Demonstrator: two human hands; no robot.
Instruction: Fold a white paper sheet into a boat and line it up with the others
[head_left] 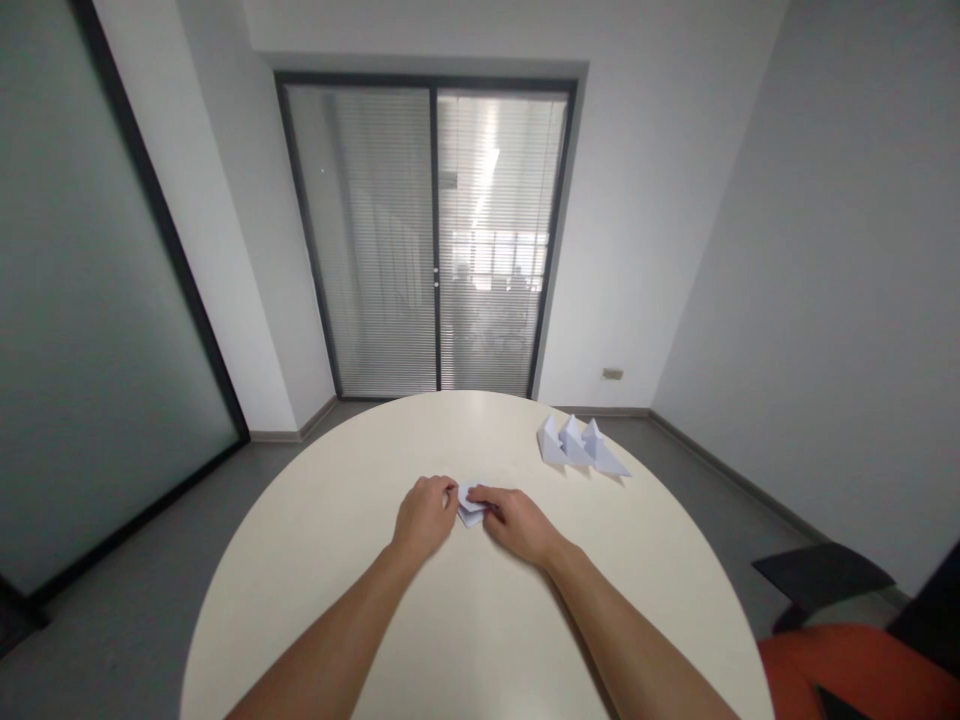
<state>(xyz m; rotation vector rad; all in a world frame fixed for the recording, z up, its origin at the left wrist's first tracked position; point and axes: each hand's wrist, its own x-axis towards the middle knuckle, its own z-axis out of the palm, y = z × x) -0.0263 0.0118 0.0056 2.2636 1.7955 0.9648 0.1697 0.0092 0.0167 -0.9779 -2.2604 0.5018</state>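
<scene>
A small piece of folded white paper (pixel 472 516) lies between my two hands near the middle of the round table. Its layers stand slightly apart at the near edge. My left hand (pixel 427 515) pinches the paper's left edge, its fingers curled. From the right, my right hand (pixel 517 520) grips the same paper, with fingers on top and the thumb at the near side. Part of the paper is hidden under the fingers. Farther back on the right stand three folded white paper shapes (pixel 574 442) in a row, with pointed tops, close against each other.
The cream round table (pixel 337 560) has a curved edge all around. An orange chair (pixel 855 670) with a black armrest (pixel 825 578) is at the lower right. Behind the table are a glass door with blinds (pixel 360 250) and white walls.
</scene>
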